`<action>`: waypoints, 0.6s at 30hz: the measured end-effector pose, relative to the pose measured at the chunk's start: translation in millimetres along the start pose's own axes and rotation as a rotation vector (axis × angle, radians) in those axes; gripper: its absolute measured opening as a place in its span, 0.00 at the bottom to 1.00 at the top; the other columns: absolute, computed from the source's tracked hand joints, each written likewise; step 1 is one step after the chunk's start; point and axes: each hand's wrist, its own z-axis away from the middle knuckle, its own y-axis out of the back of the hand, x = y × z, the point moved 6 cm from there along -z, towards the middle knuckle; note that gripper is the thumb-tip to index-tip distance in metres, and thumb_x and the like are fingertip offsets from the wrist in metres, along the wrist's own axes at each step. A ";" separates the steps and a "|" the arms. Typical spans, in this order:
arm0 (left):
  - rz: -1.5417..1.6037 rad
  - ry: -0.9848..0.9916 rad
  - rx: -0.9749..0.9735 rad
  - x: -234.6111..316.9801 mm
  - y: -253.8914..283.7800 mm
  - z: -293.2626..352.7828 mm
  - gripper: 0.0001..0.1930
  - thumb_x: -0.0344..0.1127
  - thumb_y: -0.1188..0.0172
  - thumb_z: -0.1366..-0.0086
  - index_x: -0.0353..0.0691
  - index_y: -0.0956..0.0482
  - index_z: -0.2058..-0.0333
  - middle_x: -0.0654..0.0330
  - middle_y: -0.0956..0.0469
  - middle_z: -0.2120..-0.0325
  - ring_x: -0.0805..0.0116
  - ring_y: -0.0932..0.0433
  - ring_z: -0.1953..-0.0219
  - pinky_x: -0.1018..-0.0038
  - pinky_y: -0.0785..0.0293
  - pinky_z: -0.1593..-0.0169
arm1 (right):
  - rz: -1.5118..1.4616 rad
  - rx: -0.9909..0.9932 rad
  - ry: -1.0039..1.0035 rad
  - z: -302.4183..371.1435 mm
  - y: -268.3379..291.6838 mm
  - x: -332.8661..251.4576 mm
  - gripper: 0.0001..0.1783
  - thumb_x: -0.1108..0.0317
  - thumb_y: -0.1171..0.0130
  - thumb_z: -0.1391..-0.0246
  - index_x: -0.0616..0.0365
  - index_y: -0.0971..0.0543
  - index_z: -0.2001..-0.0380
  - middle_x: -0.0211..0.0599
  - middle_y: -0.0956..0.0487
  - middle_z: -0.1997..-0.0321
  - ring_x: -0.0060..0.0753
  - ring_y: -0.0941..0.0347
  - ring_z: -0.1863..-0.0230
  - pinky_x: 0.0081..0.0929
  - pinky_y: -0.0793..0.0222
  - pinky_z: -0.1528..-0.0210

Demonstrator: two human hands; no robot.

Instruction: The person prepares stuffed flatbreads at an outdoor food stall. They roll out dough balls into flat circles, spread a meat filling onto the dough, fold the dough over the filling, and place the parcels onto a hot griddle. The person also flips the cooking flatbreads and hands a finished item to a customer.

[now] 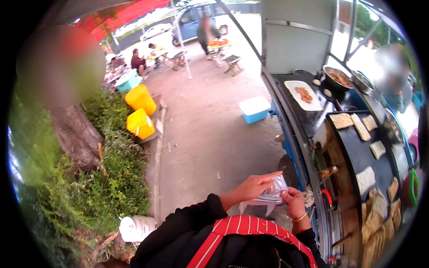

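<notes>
A clear plastic bag (275, 191) is between my two hands, in front of my body. My left hand (254, 186) reaches across its top with the fingers stretched out straight and pointing right. Its thumb is hidden. At the bag's right edge, my right hand (293, 200) pinches the plastic between thumb and fingers, and a yellow bracelet (300, 217) circles that wrist. The lower part of the bag hangs beneath my hands and is hard to make out.
To my right runs a food stall with a black griddle (381, 164) bearing flatbreads, a white tray (304, 102) and a pan of food (338, 80). A blue tub (254, 110) stands on the ground ahead. Yellow buckets (142, 98) line the left bushes; people sit farther off.
</notes>
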 end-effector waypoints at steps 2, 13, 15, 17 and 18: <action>0.026 0.159 0.064 2.4 19.7 -15.3 0.27 0.40 0.46 0.28 0.54 0.36 0.31 0.55 0.18 0.56 0.69 0.20 0.57 0.72 0.28 0.48 | -0.073 -0.010 0.014 -29.2 2.4 -6.8 0.03 0.72 0.38 0.40 0.59 0.19 0.68 0.24 0.20 0.72 0.15 0.29 0.72 0.17 0.34 0.67; -0.026 -0.013 0.212 -17.8 25.6 -113.9 0.09 0.33 0.31 0.43 0.38 0.18 0.64 0.56 0.17 0.69 0.69 0.20 0.67 0.73 0.25 0.61 | -0.485 0.149 -0.122 -126.8 -4.9 -16.0 0.08 0.65 0.37 0.39 0.59 0.22 0.64 0.29 0.21 0.70 0.22 0.28 0.73 0.22 0.31 0.69; 0.035 0.013 0.274 -31.3 39.1 -128.4 0.07 0.32 0.31 0.43 0.38 0.19 0.68 0.57 0.18 0.72 0.73 0.22 0.69 0.74 0.26 0.63 | -0.591 0.135 -0.052 -144.2 7.9 -26.1 0.07 0.63 0.41 0.35 0.54 0.25 0.63 0.29 0.23 0.71 0.24 0.28 0.71 0.23 0.30 0.67; 0.064 0.029 0.359 -45.4 68.5 -135.4 0.07 0.32 0.30 0.44 0.38 0.19 0.70 0.58 0.19 0.74 0.76 0.23 0.70 0.75 0.27 0.64 | -0.873 0.174 0.003 -155.1 13.6 -36.3 0.08 0.61 0.44 0.33 0.52 0.26 0.65 0.28 0.26 0.73 0.25 0.29 0.71 0.23 0.31 0.66; 0.074 0.025 0.399 -53.8 85.1 -138.5 0.07 0.32 0.30 0.44 0.37 0.19 0.70 0.59 0.19 0.75 0.76 0.23 0.70 0.76 0.27 0.63 | -0.952 0.070 0.031 -158.4 24.4 -45.1 0.11 0.57 0.47 0.31 0.49 0.27 0.67 0.25 0.29 0.76 0.23 0.32 0.72 0.22 0.32 0.67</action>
